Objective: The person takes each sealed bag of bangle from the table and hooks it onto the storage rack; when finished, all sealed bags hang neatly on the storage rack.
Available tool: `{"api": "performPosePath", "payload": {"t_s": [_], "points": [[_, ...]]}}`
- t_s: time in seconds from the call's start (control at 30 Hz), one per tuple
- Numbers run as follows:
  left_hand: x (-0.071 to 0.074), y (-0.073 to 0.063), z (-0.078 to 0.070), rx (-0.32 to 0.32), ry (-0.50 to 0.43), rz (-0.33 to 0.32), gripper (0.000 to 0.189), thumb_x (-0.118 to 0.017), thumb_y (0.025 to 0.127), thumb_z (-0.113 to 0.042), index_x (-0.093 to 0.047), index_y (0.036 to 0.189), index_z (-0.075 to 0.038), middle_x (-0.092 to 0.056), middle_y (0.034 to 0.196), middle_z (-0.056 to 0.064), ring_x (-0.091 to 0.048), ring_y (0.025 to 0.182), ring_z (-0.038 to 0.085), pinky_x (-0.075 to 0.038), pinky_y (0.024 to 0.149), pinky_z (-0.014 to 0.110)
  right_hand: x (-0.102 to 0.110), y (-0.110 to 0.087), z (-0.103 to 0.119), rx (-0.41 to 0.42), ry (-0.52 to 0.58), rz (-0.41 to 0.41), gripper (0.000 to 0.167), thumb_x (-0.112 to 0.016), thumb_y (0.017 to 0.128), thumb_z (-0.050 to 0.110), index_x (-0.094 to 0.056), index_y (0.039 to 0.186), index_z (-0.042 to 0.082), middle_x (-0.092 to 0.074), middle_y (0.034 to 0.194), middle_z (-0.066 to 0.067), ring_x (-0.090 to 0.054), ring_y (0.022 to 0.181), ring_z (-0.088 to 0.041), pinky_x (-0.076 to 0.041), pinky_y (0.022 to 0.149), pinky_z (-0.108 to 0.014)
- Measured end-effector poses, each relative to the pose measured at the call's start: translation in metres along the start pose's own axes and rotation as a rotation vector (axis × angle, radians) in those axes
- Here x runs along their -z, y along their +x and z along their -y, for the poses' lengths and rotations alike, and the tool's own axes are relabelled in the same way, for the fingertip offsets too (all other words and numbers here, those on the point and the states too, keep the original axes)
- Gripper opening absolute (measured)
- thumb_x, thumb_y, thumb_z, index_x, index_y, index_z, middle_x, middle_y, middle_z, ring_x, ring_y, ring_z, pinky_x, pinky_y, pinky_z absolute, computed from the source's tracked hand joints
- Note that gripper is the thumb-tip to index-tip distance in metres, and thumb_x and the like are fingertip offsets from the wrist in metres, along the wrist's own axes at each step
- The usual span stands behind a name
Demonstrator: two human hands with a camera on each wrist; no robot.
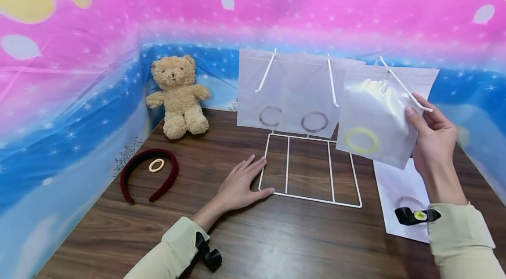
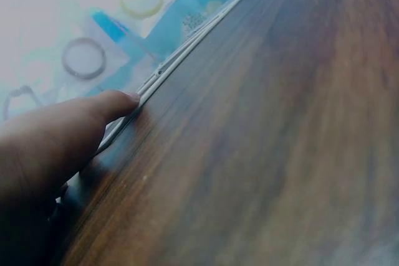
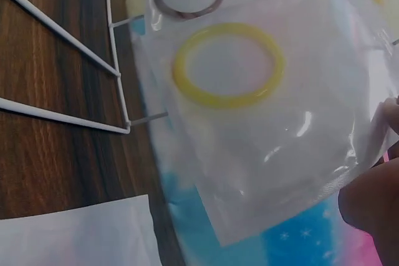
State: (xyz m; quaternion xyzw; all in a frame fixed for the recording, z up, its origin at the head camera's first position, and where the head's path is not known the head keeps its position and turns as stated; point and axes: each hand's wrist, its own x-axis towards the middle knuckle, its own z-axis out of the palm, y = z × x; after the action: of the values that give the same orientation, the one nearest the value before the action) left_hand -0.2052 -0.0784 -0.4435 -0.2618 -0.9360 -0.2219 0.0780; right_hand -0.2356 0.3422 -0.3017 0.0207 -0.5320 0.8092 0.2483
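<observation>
My right hand [image 1: 435, 138] pinches the right edge of a translucent white zip bag [image 1: 379, 112] between thumb and fingers. A yellow bangle [image 3: 181, 82] shows inside it. One white prong [image 1: 409, 90] of a wire display rack [image 1: 308, 197] runs in front of this bag from its top. Two similar bags [image 1: 257, 68] [image 1: 312, 77], each with a greyish bangle, hang from the other prongs. Flat on the table, my left hand [image 1: 239, 186] has its fingers spread, with thumb and fingertips at the left front corner of the rack's base.
Another bag [image 1: 395, 195] with a pale bangle lies on the wooden table [image 1: 253, 244] under my right forearm. At left are a dark red headband [image 1: 174, 173] and a small cream ring [image 1: 156, 165]. A teddy bear [image 1: 178, 94] sits against the patterned cloth backdrop [image 1: 197, 19].
</observation>
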Motion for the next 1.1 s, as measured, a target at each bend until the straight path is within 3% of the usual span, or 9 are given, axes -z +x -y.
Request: {"api": "performPosePath", "payload": {"t_s": [0.2,0.33,0.43,0.53,0.63,0.7,0.77,1.0,1.1], "points": [[-0.003,0.001,-0.005,-0.005,-0.002,0.004,0.087,-0.055,0.087,-0.069,-0.039,0.152,-0.014,-0.034,0.156,-0.002,-0.02,0.146,0.022,-0.02,0.115,0.048,0.002,0.016,-0.006,0.026,0.046,-0.004,0.05,-0.08,0.077,0.0,-0.066,0.125,-0.001,-0.069,0.116,-0.012,-0.064,0.11,-0.021,-0.052,0.085,-0.021],[-0.004,0.001,-0.006,-0.004,-0.006,0.003,0.086,-0.055,0.087,-0.069,-0.039,0.152,-0.014,-0.034,0.156,-0.002,-0.02,0.146,0.022,-0.02,0.115,0.048,0.003,0.018,-0.005,0.018,0.045,0.012,0.05,-0.08,0.077,0.0,-0.066,0.126,-0.001,-0.07,0.114,-0.012,-0.066,0.106,-0.021,-0.053,0.083,-0.023],[-0.004,0.0,-0.005,-0.001,-0.007,0.001,0.086,-0.055,0.087,-0.069,-0.039,0.152,-0.015,-0.034,0.156,-0.003,-0.021,0.146,0.022,-0.02,0.114,0.049,0.005,0.017,-0.003,-0.009,0.031,0.043,0.051,-0.079,0.079,0.001,-0.065,0.127,0.0,-0.069,0.115,-0.01,-0.066,0.098,-0.02,-0.053,0.078,-0.017],[-0.004,0.0,-0.004,0.0,-0.008,-0.001,0.086,-0.055,0.087,-0.069,-0.038,0.152,-0.015,-0.034,0.156,-0.003,-0.021,0.146,0.023,-0.02,0.114,0.048,0.012,0.015,0.0,-0.033,0.048,0.098,0.047,-0.073,0.084,-0.002,-0.062,0.13,-0.001,-0.065,0.124,-0.01,-0.058,0.113,-0.016,-0.049,0.086,-0.017],[-0.003,0.0,-0.002,-0.001,-0.011,-0.002,0.087,-0.055,0.087,-0.069,-0.038,0.152,-0.014,-0.034,0.156,-0.002,-0.021,0.146,0.024,-0.021,0.114,0.049,0.024,0.009,0.002,-0.024,0.04,0.148,0.043,-0.067,0.089,-0.004,-0.059,0.131,-0.005,-0.059,0.133,-0.01,-0.049,0.129,-0.019,-0.035,0.106,-0.022],[-0.003,0.0,-0.001,-0.001,-0.01,0.001,0.087,-0.054,0.087,-0.07,-0.038,0.152,-0.014,-0.034,0.156,-0.001,-0.021,0.146,0.024,-0.02,0.114,0.049,0.035,0.002,0.002,-0.008,-0.022,0.158,0.042,-0.066,0.091,-0.002,-0.058,0.132,-0.005,-0.057,0.137,-0.009,-0.047,0.131,-0.019,-0.027,0.111,-0.022],[-0.003,0.001,0.0,-0.002,-0.009,0.002,0.088,-0.053,0.087,-0.071,-0.038,0.152,-0.013,-0.034,0.156,-0.001,-0.021,0.146,0.024,-0.02,0.115,0.049,0.048,-0.006,0.002,0.011,-0.117,0.151,0.043,-0.067,0.091,0.002,-0.058,0.133,-0.005,-0.057,0.138,-0.009,-0.052,0.127,-0.018,-0.026,0.111,-0.021],[0.0,0.001,0.001,0.002,0.002,0.005,0.088,-0.051,0.087,-0.071,-0.038,0.152,-0.013,-0.034,0.156,-0.001,-0.021,0.146,0.023,-0.019,0.115,0.047,0.101,-0.036,-0.002,-0.048,-0.469,0.089,0.043,-0.066,0.095,0.016,-0.059,0.135,0.004,-0.063,0.129,0.003,-0.061,0.109,-0.002,-0.038,0.095,-0.01],[0.0,0.001,0.002,-0.001,0.007,0.006,0.088,-0.052,0.087,-0.071,-0.038,0.152,-0.013,-0.034,0.156,-0.001,-0.021,0.146,0.023,-0.02,0.115,0.047,0.122,-0.046,-0.003,-0.097,-0.692,0.103,0.044,-0.06,0.098,0.023,-0.056,0.14,0.007,-0.063,0.122,0.013,-0.06,0.102,0.006,-0.04,0.089,-0.007]]}}
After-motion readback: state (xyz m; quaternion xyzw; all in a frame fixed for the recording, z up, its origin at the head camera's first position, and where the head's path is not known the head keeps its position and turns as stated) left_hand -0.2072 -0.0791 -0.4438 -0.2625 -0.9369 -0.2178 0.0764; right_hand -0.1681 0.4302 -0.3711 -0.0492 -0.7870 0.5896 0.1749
